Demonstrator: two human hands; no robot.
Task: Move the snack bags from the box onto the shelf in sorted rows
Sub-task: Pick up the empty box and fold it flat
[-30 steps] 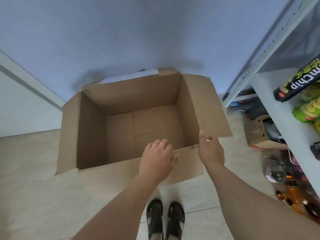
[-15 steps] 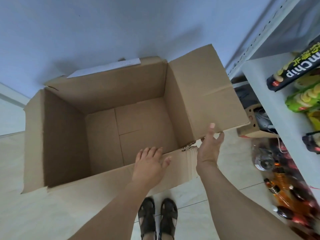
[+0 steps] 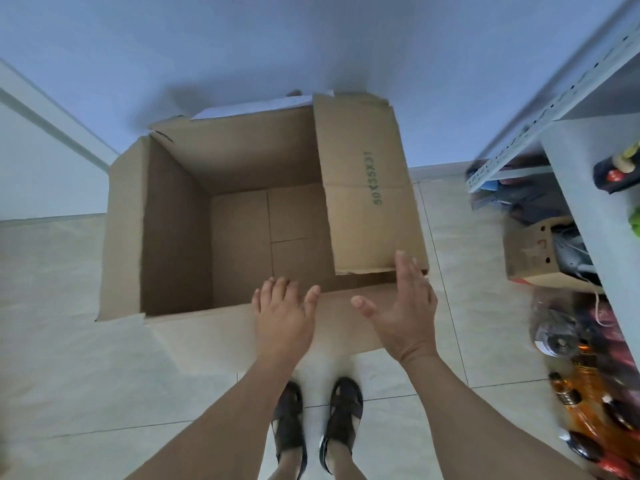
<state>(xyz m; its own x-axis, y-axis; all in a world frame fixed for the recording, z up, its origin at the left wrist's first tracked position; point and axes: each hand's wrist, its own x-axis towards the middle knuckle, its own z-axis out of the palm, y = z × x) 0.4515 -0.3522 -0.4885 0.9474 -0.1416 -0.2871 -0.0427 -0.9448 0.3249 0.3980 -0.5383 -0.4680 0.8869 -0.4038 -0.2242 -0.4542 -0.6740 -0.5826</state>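
A large brown cardboard box (image 3: 173, 230) stands on the tiled floor in front of me, and no snack bag shows inside it. Its right flap (image 3: 367, 188) is folded inward over the opening. My left hand (image 3: 284, 317) rests on the box's near flap with fingers extended. My right hand (image 3: 401, 306) is spread flat, its fingertips touching the near edge of the folded right flap. At the right edge stands a white shelf (image 3: 588, 209) with a dark snack bag (image 3: 620, 171) and a sliver of a green bag (image 3: 635, 221) on it.
Under the shelf lie a small cardboard carton (image 3: 533, 254), bottles (image 3: 588, 410) and other clutter on the floor. A blue wall (image 3: 311, 46) rises behind the box. My sandalled feet (image 3: 318, 420) stand just behind the near flap.
The right flap has swung from upright and outward to folded over the box opening. My right hand let go of its edge and now lies flat against it. The view moved back.
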